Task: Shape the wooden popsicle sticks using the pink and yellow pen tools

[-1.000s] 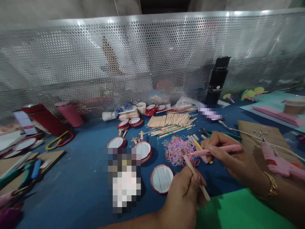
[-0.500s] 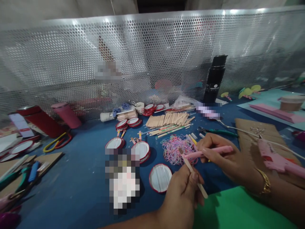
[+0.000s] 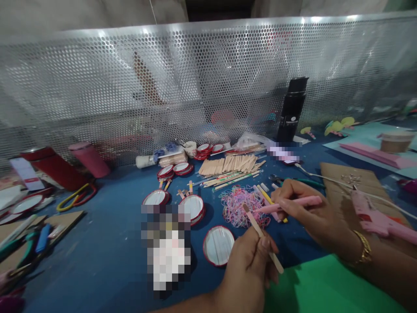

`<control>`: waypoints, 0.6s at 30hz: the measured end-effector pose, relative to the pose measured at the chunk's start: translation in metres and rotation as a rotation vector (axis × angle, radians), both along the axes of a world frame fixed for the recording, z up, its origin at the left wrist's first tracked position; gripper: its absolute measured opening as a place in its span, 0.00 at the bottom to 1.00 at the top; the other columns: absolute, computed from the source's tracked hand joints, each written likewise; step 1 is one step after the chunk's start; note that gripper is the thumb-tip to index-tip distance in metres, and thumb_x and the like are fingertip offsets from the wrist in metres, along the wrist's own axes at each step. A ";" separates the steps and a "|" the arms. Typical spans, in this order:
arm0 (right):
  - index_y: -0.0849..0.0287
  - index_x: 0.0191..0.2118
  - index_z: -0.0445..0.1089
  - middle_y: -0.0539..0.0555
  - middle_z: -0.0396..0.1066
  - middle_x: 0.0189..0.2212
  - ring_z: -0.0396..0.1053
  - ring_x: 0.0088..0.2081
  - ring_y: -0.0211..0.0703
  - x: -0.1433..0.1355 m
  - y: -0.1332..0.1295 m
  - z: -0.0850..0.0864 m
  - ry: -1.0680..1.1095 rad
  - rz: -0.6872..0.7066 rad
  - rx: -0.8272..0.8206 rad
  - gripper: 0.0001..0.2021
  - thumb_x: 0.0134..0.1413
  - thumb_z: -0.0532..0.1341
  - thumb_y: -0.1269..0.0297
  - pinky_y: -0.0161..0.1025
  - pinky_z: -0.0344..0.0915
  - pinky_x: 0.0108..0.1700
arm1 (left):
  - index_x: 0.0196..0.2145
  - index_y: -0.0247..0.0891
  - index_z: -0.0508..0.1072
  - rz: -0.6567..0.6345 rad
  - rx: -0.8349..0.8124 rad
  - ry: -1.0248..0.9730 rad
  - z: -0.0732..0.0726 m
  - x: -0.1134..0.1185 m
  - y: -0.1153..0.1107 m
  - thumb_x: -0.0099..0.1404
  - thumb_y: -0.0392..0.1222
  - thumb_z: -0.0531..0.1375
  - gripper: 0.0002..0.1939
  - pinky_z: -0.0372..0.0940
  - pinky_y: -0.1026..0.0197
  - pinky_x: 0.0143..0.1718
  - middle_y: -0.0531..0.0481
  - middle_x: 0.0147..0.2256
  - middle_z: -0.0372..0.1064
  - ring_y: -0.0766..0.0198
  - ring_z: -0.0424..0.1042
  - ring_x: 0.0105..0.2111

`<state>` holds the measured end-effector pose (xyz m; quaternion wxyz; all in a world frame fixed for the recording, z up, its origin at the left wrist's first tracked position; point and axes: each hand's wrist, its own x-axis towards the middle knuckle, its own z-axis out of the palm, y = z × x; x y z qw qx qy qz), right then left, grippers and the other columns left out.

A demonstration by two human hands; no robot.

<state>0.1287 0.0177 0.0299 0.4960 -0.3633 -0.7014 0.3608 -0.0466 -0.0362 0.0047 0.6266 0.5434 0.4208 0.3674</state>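
Between the thumb and fingers of my left hand (image 3: 249,265) is a wooden craft stick (image 3: 256,224), brown at its upper tip with pink just below. My right hand (image 3: 298,213) grips a pink marker (image 3: 304,202), its tip at or very near the pink part of the stick. Behind the stick lies a tangled heap of colourful rubber bands (image 3: 233,206). A round red-rimmed lid (image 3: 219,245) rests just left of my left hand. Yellow and pink markers (image 3: 265,195) lie beyond my right fingers. Green paper (image 3: 325,287) spreads beneath my right forearm.
Bundled craft sticks (image 3: 228,164) and more red-rimmed lids (image 3: 192,206) sit farther back. A black bottle (image 3: 293,108) stands by the perforated metal screen (image 3: 195,78). On the right, a pink glue gun (image 3: 374,217) lies on cardboard (image 3: 335,174). Scissors (image 3: 78,198) lie at left.
The marker's tip has shifted slightly along the stick, and the pink area below the brown tip looks larger. Both hands keep their grips.
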 end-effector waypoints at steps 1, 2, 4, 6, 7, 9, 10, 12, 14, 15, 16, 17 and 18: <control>0.55 0.28 0.64 0.50 0.66 0.24 0.64 0.28 0.42 0.000 0.000 0.000 0.008 0.007 0.000 0.13 0.62 0.57 0.56 0.41 0.61 0.32 | 0.32 0.38 0.64 0.000 0.001 -0.003 0.000 0.000 0.000 0.67 0.63 0.49 0.24 0.50 0.68 0.17 0.57 0.17 0.59 0.71 0.55 0.16; 0.55 0.28 0.64 0.50 0.66 0.24 0.64 0.28 0.42 0.000 -0.001 0.000 0.008 0.017 0.003 0.13 0.62 0.57 0.56 0.41 0.61 0.33 | 0.32 0.38 0.64 0.000 0.002 -0.006 0.000 0.000 0.000 0.67 0.63 0.49 0.24 0.49 0.68 0.17 0.57 0.17 0.59 0.71 0.56 0.16; 0.55 0.28 0.65 0.50 0.66 0.24 0.64 0.29 0.42 0.000 -0.002 0.000 -0.015 0.026 0.010 0.13 0.62 0.57 0.57 0.41 0.61 0.33 | 0.32 0.38 0.64 0.005 0.001 -0.012 0.000 0.001 -0.001 0.67 0.63 0.49 0.23 0.49 0.68 0.17 0.57 0.17 0.59 0.71 0.55 0.16; 0.55 0.28 0.65 0.50 0.66 0.25 0.64 0.29 0.42 0.000 -0.002 0.000 -0.042 0.016 0.011 0.13 0.62 0.57 0.57 0.41 0.61 0.33 | 0.32 0.38 0.64 0.013 -0.005 -0.017 0.000 0.002 -0.001 0.67 0.62 0.50 0.22 0.49 0.68 0.17 0.57 0.17 0.59 0.71 0.55 0.16; 0.55 0.28 0.65 0.50 0.66 0.25 0.64 0.29 0.42 0.000 -0.002 0.001 -0.042 0.005 0.009 0.13 0.62 0.57 0.58 0.41 0.61 0.33 | 0.32 0.38 0.64 0.016 -0.008 -0.021 0.000 0.002 -0.001 0.67 0.61 0.50 0.22 0.50 0.68 0.17 0.57 0.17 0.58 0.71 0.55 0.16; 0.55 0.27 0.64 0.50 0.66 0.24 0.64 0.28 0.41 0.000 -0.001 0.001 -0.017 -0.006 -0.002 0.13 0.63 0.57 0.58 0.41 0.61 0.32 | 0.32 0.38 0.64 0.019 -0.008 -0.035 0.000 0.002 -0.002 0.67 0.60 0.50 0.21 0.50 0.68 0.18 0.57 0.17 0.59 0.71 0.56 0.16; 0.55 0.27 0.64 0.50 0.66 0.24 0.64 0.27 0.41 0.000 0.000 0.001 -0.003 -0.004 -0.007 0.13 0.63 0.57 0.57 0.41 0.61 0.32 | 0.32 0.38 0.64 0.018 -0.004 -0.041 0.000 0.002 -0.002 0.68 0.60 0.51 0.21 0.51 0.68 0.18 0.57 0.17 0.59 0.71 0.56 0.16; 0.55 0.28 0.64 0.49 0.66 0.25 0.65 0.28 0.42 0.000 0.000 0.001 0.003 0.013 -0.006 0.13 0.63 0.57 0.57 0.41 0.61 0.33 | 0.32 0.38 0.64 0.011 0.010 -0.051 0.000 0.001 -0.001 0.68 0.59 0.50 0.21 0.51 0.68 0.18 0.57 0.18 0.59 0.71 0.56 0.16; 0.55 0.29 0.65 0.50 0.66 0.25 0.65 0.30 0.42 0.000 0.000 0.000 -0.028 0.031 0.005 0.12 0.63 0.57 0.57 0.41 0.61 0.34 | 0.32 0.38 0.65 0.006 0.023 -0.052 0.000 0.001 -0.001 0.69 0.59 0.50 0.20 0.51 0.68 0.18 0.57 0.18 0.59 0.71 0.56 0.16; 0.55 0.28 0.65 0.50 0.66 0.25 0.65 0.30 0.42 0.000 -0.001 0.000 -0.044 0.032 0.011 0.12 0.63 0.57 0.57 0.41 0.61 0.34 | 0.32 0.38 0.65 0.005 0.023 -0.051 0.001 0.001 -0.001 0.69 0.59 0.50 0.20 0.51 0.68 0.18 0.57 0.18 0.59 0.71 0.56 0.16; 0.55 0.28 0.65 0.50 0.66 0.25 0.65 0.30 0.42 0.000 -0.001 0.000 -0.052 0.027 0.016 0.13 0.63 0.57 0.57 0.41 0.61 0.34 | 0.32 0.38 0.65 0.006 0.023 -0.048 0.001 0.001 -0.001 0.69 0.59 0.50 0.20 0.51 0.68 0.18 0.57 0.18 0.59 0.71 0.56 0.16; 0.55 0.28 0.65 0.50 0.66 0.25 0.64 0.29 0.42 0.001 -0.001 0.000 -0.052 0.017 0.016 0.13 0.63 0.57 0.57 0.41 0.61 0.33 | 0.32 0.38 0.64 0.008 0.020 -0.046 0.001 0.001 0.000 0.69 0.59 0.50 0.21 0.50 0.68 0.18 0.57 0.18 0.59 0.71 0.56 0.16; 0.55 0.28 0.65 0.50 0.66 0.25 0.64 0.28 0.42 0.001 -0.001 0.000 -0.043 0.007 0.013 0.13 0.63 0.57 0.57 0.41 0.60 0.33 | 0.32 0.38 0.64 0.008 0.018 -0.042 0.002 0.001 0.000 0.69 0.59 0.50 0.21 0.50 0.68 0.18 0.57 0.17 0.59 0.71 0.55 0.16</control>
